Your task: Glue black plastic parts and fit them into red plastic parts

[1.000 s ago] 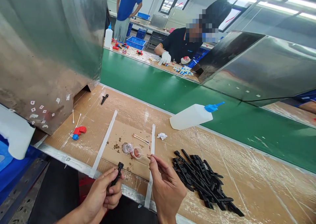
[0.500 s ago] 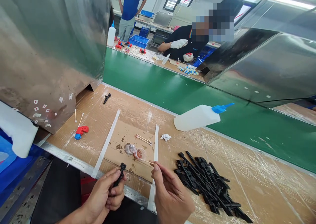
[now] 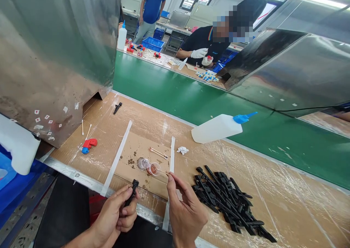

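Fingers of my right hand (image 3: pixel 186 208) pinch a thin swab stick (image 3: pixel 163 173), its length pointing left toward the nearby clear cup (image 3: pixel 156 169). My left hand (image 3: pixel 120 208) wraps a black plastic part (image 3: pixel 135 184), farther from the cup.

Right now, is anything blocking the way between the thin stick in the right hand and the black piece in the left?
Nothing visible stands between the thin stick in the right hand and the black piece in the left hand; the stick's far end is by the clear cup.
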Tool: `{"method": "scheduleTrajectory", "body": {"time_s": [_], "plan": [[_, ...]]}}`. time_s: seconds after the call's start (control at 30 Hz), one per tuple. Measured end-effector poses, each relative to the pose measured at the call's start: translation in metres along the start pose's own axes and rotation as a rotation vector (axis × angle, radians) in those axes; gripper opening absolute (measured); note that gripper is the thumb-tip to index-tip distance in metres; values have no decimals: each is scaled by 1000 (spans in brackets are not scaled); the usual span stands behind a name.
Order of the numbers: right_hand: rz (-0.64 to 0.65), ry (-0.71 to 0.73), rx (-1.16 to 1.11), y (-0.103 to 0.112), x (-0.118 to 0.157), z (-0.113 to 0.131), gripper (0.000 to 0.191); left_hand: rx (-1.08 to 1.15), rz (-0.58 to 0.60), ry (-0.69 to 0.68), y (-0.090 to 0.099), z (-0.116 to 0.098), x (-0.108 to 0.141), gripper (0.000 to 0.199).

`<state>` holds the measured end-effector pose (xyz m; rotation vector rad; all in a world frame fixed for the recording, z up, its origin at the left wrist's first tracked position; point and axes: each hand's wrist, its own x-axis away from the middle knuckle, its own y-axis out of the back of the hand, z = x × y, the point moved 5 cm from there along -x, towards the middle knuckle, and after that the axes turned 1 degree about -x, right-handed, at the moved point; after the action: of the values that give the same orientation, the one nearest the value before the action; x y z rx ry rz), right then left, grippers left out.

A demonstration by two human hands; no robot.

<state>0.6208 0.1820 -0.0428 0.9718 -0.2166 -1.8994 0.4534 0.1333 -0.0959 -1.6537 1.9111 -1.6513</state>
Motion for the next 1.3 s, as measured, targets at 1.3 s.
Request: {"method": "scheduleTrajectory", "body": {"time_s": [1.3], "plan": [[45,200,-257,-7,26,57,26,-13,-26,12,-2,-1,1,37]]}}
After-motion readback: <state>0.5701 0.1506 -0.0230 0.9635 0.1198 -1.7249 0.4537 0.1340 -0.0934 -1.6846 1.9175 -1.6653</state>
